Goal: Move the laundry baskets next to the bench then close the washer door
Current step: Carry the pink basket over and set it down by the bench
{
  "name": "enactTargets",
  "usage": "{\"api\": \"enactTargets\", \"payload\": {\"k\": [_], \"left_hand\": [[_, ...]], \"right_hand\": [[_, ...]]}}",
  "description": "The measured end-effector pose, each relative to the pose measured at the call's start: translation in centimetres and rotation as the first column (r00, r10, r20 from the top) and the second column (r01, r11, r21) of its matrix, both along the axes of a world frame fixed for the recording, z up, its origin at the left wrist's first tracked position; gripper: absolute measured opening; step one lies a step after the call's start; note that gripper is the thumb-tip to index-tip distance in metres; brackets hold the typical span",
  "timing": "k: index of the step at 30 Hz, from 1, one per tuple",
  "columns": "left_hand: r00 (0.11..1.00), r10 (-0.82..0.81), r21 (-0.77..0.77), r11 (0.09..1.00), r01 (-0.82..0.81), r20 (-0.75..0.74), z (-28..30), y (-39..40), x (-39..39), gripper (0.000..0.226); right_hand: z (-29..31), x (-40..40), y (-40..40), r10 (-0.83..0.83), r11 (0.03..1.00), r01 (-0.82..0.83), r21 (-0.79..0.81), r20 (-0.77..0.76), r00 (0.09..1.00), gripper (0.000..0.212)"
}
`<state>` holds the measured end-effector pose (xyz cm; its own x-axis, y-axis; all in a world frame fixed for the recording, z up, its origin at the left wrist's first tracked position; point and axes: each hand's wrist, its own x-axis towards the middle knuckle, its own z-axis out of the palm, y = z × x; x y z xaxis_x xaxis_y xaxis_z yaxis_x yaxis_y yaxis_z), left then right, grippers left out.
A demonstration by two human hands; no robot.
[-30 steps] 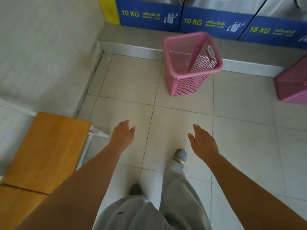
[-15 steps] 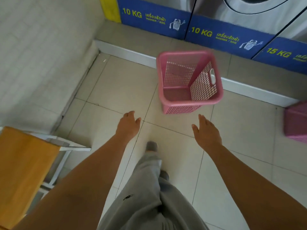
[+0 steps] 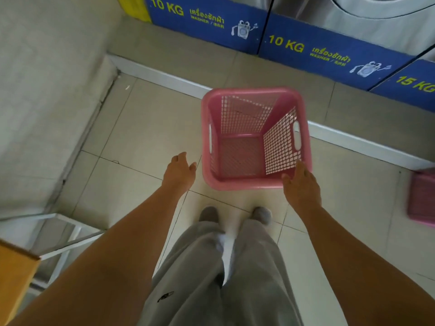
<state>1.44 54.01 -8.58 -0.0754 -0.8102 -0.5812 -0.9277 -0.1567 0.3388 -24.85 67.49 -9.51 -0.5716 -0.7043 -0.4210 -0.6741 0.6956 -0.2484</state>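
An empty pink laundry basket (image 3: 244,184) stands upright on the tiled floor just ahead of my feet. My left hand (image 3: 179,170) hangs open a little left of its near-left corner, not touching it. Over the near-right corner my right hand (image 3: 301,187) is open, fingertips at or just above the rim. A second pink basket (image 3: 421,198) shows at the right edge, mostly cut off. The wooden bench (image 3: 16,278) with its white frame sits at the lower left. A washer's round door (image 3: 376,8) shows at the top right, too cropped to judge.
A row of washers with blue 10 KG and 15 KG panels (image 3: 306,45) stands on a raised tiled step (image 3: 259,74) behind the basket. A tiled wall (image 3: 47,90) runs along the left. My grey trousers and shoes fill the lower middle.
I have walked closer to the basket, so it now lies right in front of my feet. Both hands have reached forward to its near corners. The bench slid toward the lower left edge.
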Motion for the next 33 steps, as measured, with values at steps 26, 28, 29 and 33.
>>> {"api": "enactTargets", "payload": {"k": [26,28,29,33], "left_hand": [[0.860,0.459,-0.018,0.884,-0.468,0.224,-17.0,-7.9,-12.5,0.051],[0.866,0.468,-0.091,0.884,-0.459,0.177,-16.6,-7.1,-12.0,0.044],[0.860,0.487,-0.132,0.873,-0.471,0.152,-16.1,-6.5,-11.7,0.043],[0.796,0.595,-0.212,0.797,-0.566,0.111,-12.9,-3.5,-9.1,0.039]], "right_hand": [[-14.6,-18.1,-11.9,0.004,0.996,-0.014,0.092,0.110,0.994,0.069],[-14.1,-17.9,-12.2,0.021,0.997,-0.026,0.071,0.080,0.997,0.069],[-13.7,-17.7,-12.3,0.033,0.997,-0.038,0.066,0.070,0.997,0.069],[-10.9,-15.7,-12.1,0.075,0.997,-0.076,0.007,0.065,0.995,0.070]]}}
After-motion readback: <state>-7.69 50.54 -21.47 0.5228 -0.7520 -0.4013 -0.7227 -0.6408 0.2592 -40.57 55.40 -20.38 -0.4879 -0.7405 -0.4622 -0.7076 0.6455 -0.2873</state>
